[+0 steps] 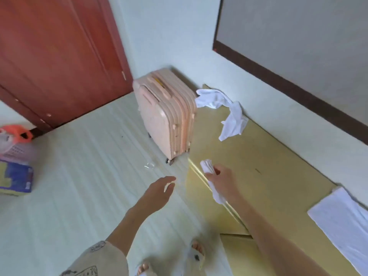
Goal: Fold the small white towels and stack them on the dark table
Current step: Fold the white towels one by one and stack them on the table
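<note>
My right hand grips a bunched small white towel, whose ends stick out above and below my fist, over the near edge of a yellowish table. My left hand hangs open over the floor, fingers relaxed, holding nothing. A crumpled white towel lies at the table's far end against the wall. A flat folded white towel rests on the table at the right edge of the view.
A pink suitcase stands upright on the floor beside the table's far corner. A red-brown door fills the upper left. A basket with an orange bag and a blue pack sit at the left. My slippered feet are below.
</note>
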The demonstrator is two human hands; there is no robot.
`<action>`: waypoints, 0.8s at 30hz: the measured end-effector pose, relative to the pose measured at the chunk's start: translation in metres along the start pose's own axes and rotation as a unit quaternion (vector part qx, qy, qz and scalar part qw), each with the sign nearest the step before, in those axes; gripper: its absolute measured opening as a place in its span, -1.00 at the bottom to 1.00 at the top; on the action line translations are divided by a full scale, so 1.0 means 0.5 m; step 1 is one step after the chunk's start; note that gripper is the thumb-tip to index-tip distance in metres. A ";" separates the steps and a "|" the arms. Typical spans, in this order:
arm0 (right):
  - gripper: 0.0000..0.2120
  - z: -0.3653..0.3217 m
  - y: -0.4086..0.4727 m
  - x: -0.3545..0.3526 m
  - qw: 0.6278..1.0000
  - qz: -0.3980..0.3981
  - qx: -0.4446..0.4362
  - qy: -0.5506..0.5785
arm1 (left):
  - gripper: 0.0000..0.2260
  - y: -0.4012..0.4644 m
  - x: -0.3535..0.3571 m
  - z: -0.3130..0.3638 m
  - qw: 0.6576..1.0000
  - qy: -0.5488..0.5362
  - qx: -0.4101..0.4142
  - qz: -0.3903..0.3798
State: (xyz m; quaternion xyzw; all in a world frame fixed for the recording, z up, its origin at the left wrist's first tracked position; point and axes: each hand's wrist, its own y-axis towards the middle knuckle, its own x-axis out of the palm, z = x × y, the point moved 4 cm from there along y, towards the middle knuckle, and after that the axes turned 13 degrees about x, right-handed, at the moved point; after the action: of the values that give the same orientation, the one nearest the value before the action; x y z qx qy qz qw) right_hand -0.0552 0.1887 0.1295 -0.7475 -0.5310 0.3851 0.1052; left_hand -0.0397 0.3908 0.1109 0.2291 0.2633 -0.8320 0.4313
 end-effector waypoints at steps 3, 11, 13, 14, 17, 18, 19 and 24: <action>-0.75 -0.138 -0.103 0.157 0.987 -0.059 -0.099 -0.110 | -0.71 -0.156 -0.149 -0.077 0.992 -0.017 -0.048 0.114; -0.61 -0.368 -0.536 0.676 0.905 -0.240 -0.304 -0.175 | -0.75 -0.725 -0.456 -0.334 0.911 -0.041 -0.165 0.376; -0.79 -0.397 -0.647 0.803 0.875 -0.282 -0.346 -0.190 | -0.75 -0.872 -0.506 -0.388 0.889 -0.040 -0.194 0.414; -0.84 -0.411 -0.703 0.862 0.858 -0.300 -0.366 -0.199 | -0.75 -0.942 -0.527 -0.416 0.877 -0.038 -0.208 0.432; -0.86 -0.444 -0.858 1.028 0.813 -0.347 -0.414 -0.218 | -0.77 -1.130 -0.581 -0.493 0.835 -0.051 -0.245 0.489; -0.85 -0.454 -0.904 1.082 0.798 -0.360 -0.429 -0.222 | -0.77 -1.184 -0.598 -0.518 0.821 -0.056 -0.256 0.507; -0.84 -0.465 -0.946 1.135 0.784 -0.371 -0.444 -0.227 | -0.78 -1.233 -0.615 -0.544 0.807 -0.061 -0.267 0.524; -0.87 -0.526 -1.122 1.377 0.710 -0.409 -0.516 -0.250 | -0.85 -1.407 -0.727 -0.691 0.756 -0.084 -0.285 0.583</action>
State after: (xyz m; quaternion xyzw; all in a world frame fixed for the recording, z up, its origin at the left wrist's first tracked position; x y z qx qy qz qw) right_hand -0.1782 1.0896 0.3071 -0.2718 -0.9076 0.1430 -0.2862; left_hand -0.3859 1.1718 0.2396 0.1336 0.2660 -0.3216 0.8989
